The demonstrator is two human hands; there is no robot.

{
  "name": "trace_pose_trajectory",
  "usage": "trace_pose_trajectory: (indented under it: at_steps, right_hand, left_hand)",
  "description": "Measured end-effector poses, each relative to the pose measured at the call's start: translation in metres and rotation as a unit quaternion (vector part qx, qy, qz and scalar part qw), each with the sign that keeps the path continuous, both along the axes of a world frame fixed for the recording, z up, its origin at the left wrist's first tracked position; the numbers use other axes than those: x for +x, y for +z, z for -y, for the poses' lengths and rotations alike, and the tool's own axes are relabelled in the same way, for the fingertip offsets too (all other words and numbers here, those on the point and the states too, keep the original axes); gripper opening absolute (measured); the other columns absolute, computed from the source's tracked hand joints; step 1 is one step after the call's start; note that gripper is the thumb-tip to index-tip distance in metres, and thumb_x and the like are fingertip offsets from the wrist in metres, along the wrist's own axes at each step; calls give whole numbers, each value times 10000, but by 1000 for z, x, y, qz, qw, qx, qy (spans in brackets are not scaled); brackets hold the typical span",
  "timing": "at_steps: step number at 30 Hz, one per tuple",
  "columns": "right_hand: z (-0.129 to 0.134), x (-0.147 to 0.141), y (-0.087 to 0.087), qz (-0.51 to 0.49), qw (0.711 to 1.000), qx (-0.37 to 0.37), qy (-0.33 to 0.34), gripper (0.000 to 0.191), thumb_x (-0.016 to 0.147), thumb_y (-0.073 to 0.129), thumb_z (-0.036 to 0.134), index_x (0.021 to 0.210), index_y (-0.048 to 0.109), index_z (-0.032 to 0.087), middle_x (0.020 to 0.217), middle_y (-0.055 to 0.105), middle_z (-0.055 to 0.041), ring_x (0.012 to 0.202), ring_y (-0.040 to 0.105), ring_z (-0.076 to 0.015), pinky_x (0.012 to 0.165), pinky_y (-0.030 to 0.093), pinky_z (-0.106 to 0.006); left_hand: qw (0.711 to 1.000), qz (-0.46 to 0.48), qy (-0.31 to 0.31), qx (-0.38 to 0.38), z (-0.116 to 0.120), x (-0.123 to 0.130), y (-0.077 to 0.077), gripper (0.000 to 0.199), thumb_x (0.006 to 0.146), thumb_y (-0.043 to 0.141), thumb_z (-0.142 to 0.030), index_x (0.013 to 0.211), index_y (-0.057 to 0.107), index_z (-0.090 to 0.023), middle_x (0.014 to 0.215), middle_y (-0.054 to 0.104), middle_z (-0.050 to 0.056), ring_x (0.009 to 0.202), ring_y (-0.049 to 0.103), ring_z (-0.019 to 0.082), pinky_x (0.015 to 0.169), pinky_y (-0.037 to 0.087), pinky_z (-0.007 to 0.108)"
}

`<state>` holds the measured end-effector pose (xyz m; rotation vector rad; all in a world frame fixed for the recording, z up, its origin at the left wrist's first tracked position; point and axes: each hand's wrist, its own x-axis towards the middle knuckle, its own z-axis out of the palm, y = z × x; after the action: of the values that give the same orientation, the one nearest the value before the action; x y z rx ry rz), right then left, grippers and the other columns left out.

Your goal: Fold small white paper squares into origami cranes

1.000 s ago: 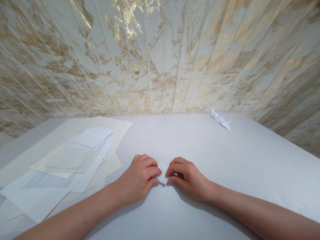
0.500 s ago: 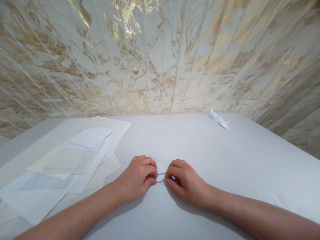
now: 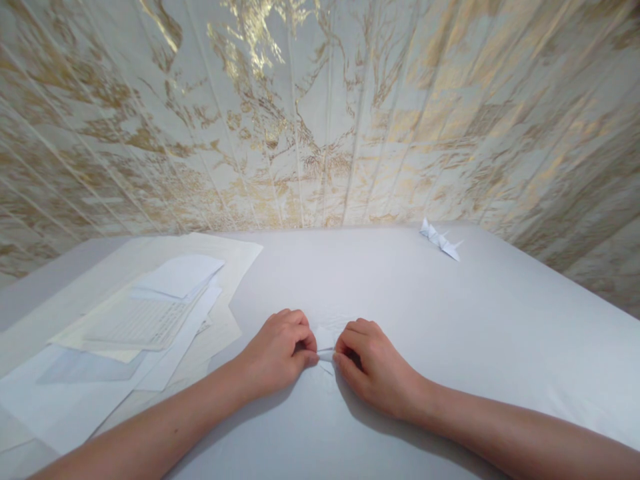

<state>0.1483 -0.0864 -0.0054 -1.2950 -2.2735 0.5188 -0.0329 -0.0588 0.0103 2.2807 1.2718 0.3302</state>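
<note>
A small folded piece of white paper (image 3: 326, 355) lies between my two hands near the middle of the white table. My left hand (image 3: 290, 350) pinches its left side between thumb and fingers. On the other side, my right hand (image 3: 367, 360) grips the right edge, with thumb and fingertips together. Part of the paper is hidden behind my fingers. A small flap points down toward me below the fingertips.
Loose white and cream sheets (image 3: 180, 275), one with printed lines, overlap on the left of the table (image 3: 400, 287). Small folded white paper figures (image 3: 441, 241) stand at the back right. A gold-patterned wall covering (image 3: 320, 120) rises behind the table.
Both hands have shifted slightly to the right, and the thumbs are a little higher. The paper between them looks narrower, and a small flap now shows below it.
</note>
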Motion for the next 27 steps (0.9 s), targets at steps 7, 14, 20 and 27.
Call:
trace_pose_trajectory:
  at_steps: [7, 14, 20, 27]
  right_hand:
    - [0, -1, 2, 22, 1000, -1, -3, 161, 796, 483, 118, 658, 557, 155, 678, 566, -30, 695, 483, -155, 684, 349, -295]
    - [-2, -3, 1, 39, 999, 2, -15, 136, 781, 496, 116, 663, 551, 156, 683, 567, -31, 694, 483, -153, 683, 348, -291]
    - [-4, -3, 0, 28, 999, -4, -25, 107, 714, 526, 92, 635, 546, 162, 643, 551, -16, 668, 481, -148, 659, 352, -277]
    - [-5, -2, 0, 2, 999, -26, -20, 170, 778, 490, 110, 625, 545, 162, 637, 568, -17, 673, 493, -151, 664, 353, -282]
  left_hand:
    - [999, -2, 31, 5, 4, 6, 1, 115, 705, 565, -109, 606, 594, -161, 748, 561, 25, 785, 505, 174, 737, 379, 311]
    - [998, -21, 33, 43, 6, 8, -4, 131, 706, 509, -103, 608, 580, -154, 742, 549, 41, 763, 494, 178, 717, 388, 320]
    - [998, -23, 38, 48, 5, 9, -5, 126, 692, 514, -105, 593, 571, -159, 732, 548, 37, 754, 496, 174, 705, 388, 313]
    - [999, -7, 37, 32, 5, 8, -4, 107, 699, 553, -124, 600, 572, -162, 742, 550, 31, 774, 502, 179, 725, 386, 316]
